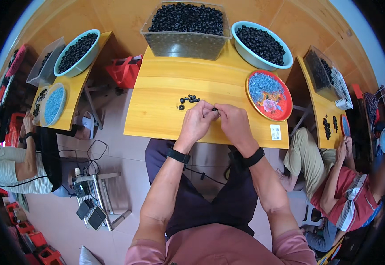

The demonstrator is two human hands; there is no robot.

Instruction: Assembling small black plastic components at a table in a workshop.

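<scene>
Over the near edge of the yellow table (pixel 175 81), my two hands meet at a small round black part (pixel 214 109). My left hand (pixel 197 120) is closed on it with thumb and fingers pinched together. My right hand (pixel 235 123) closes on it from the other side; what else its fingers hold, if anything, is hidden. Just beyond my left hand lie several loose black ring-like parts (pixel 182 107). To the right stands a red flowered tray (pixel 282 115) with a heap of small blue-clear pieces (pixel 263 85) in it.
A clear bin (pixel 183 46) of black parts stands at the table's back, beside a pale green basin (pixel 241 51) of them. A white label (pixel 276 132) lies near the front right. People work at tables left and right; a metal stool (pixel 102 194) with devices and cables stands lower left.
</scene>
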